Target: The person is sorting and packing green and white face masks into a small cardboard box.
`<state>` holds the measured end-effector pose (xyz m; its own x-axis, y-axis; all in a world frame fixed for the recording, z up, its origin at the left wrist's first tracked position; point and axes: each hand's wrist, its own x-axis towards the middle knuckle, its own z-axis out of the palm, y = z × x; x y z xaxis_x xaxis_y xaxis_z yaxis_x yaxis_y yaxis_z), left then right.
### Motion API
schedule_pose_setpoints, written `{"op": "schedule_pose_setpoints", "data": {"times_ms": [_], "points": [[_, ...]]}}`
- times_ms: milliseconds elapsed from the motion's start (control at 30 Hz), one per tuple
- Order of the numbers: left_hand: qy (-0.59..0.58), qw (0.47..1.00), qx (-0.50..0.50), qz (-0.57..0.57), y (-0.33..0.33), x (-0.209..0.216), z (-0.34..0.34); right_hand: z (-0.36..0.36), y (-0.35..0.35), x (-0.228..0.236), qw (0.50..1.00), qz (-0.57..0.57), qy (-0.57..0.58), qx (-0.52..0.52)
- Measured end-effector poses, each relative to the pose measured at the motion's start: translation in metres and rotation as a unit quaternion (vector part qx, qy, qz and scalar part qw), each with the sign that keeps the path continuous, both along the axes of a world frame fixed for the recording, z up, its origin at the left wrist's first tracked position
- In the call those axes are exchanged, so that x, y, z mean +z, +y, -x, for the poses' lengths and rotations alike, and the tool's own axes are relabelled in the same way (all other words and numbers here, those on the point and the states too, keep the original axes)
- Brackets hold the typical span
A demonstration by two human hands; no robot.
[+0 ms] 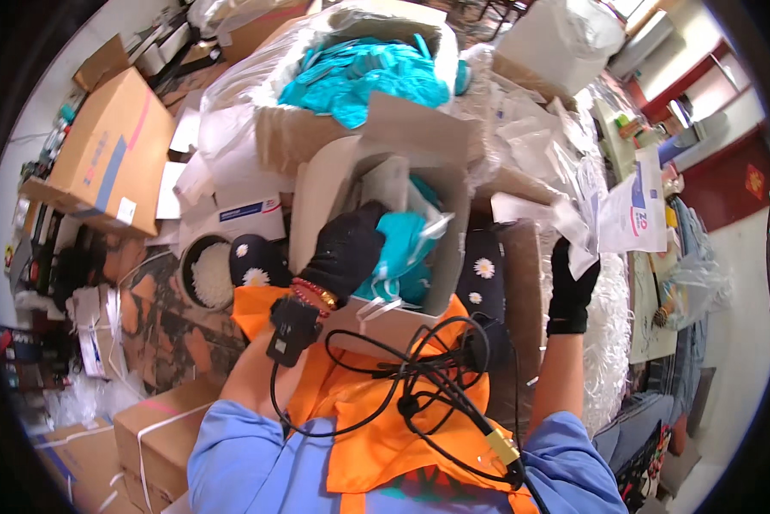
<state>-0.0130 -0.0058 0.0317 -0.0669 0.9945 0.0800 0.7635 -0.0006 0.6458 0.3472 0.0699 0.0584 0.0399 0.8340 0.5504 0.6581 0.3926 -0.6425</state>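
An open cardboard box (387, 327) rests between my knees, its far flap raised. Inside lie teal face masks (399, 244) with white ear loops, beside a pale translucent packet (385, 182). My left hand (348, 248), in a black glove, reaches into this box over the masks; its fingertips are hidden, so its grip cannot be made out. Out to the right, my right hand (569, 287), also gloved in black, is closed on a white printed packaging bag (632, 210). White folded film or paper partly covers the fingers of that hand.
A large plastic-lined carton (295, 141) heaped with teal masks stands ahead. White bags and shredded strips (603, 343) fill the right side. A tall brown carton (115, 150) is at left, near a bowl of white grains (211, 272). Black cables (411, 377) lie across my lap.
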Motion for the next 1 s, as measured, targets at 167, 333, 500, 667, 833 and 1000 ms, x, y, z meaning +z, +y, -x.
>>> {"op": "schedule_pose_setpoints", "data": {"times_ms": [167,333,500,667,833,1000], "points": [[0.161,0.984,-0.065,-0.036,0.012,-0.028,0.0,-0.034,0.029,-0.03,0.985,0.03,0.16,0.049],[0.184,0.977,-0.01,-0.105,0.049,-0.037,0.005,-0.015,0.078,0.013,0.985,-0.085,-0.143,-0.056],[0.079,0.996,0.044,-0.011,0.085,-0.016,0.002,-0.032,0.18,0.047,0.969,-0.121,-0.188,-0.106],[-0.083,0.995,0.004,0.061,0.105,-0.009,-0.011,-0.096,0.32,0.038,0.869,0.195,0.41,0.196],[-0.074,0.996,-0.053,0.02,0.095,-0.009,-0.013,-0.078,0.339,0.008,0.837,0.268,0.46,0.126],[0.021,0.988,-0.141,-0.057,0.107,-0.014,0.006,0.0,0.256,-0.013,0.936,0.172,0.296,0.082]]}}
